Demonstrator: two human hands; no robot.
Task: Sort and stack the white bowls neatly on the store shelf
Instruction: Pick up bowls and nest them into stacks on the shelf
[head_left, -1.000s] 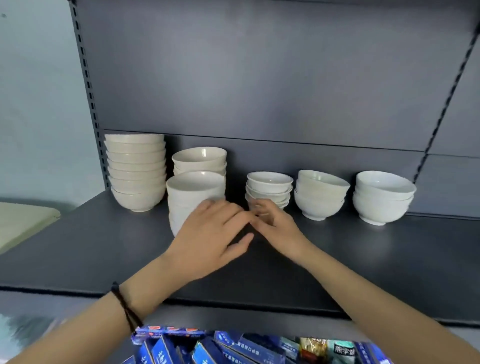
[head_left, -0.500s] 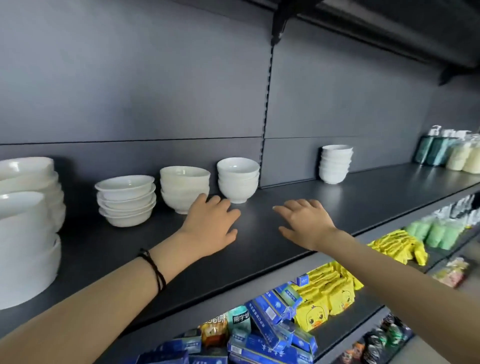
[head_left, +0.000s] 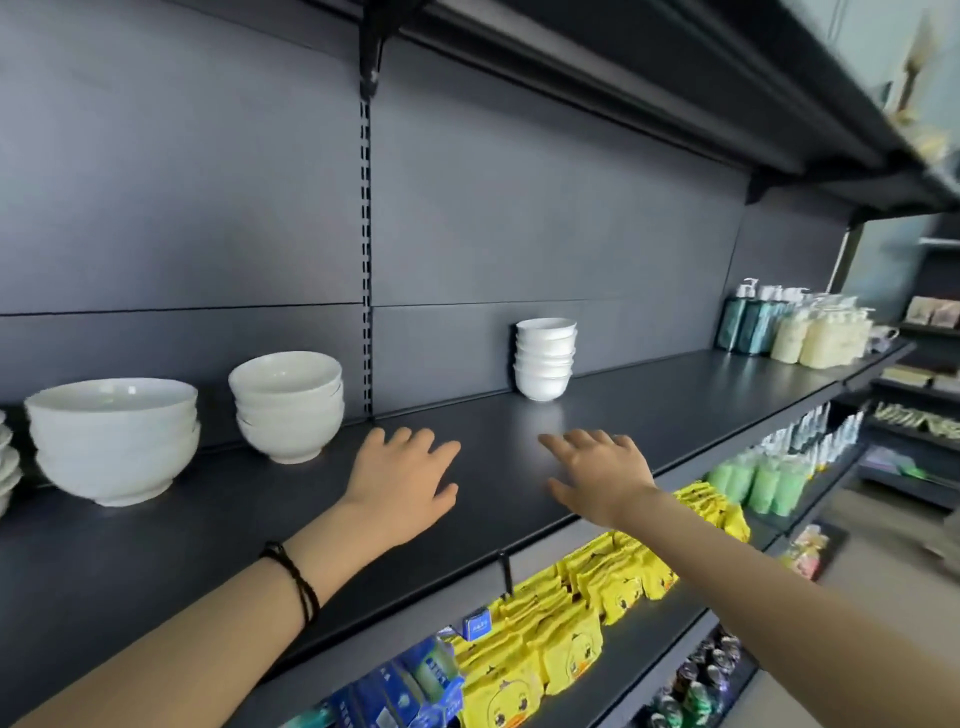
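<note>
Both hands hold nothing. The left hand is spread palm down over the dark shelf, fingers straight and slightly fanned, with a black cord band round its wrist. The right hand lies beside it, a gap between the two, also palm down with loose, parted fingers pointing toward the back panel. Whether either palm actually touches the shelf surface is hard to judge from this angle.

The white bowls stand in separate piles along the back of the same shelf. A small stack of bowls sits alone against the back panel, beyond the right hand and well apart from the others. To the left of the slotted upright stands a medium stack of bowls, near the left hand's fingertips but not touching them. Further left is a wide stack of bowls, and at the frame's left edge the rims of one more pile just show.

At the far right end of the shelf stand dark green pump bottles and pale yellow bottles. On the shelf below lie yellow packets printed with a duck face, blue boxes to their left, and green bottles further right
</note>
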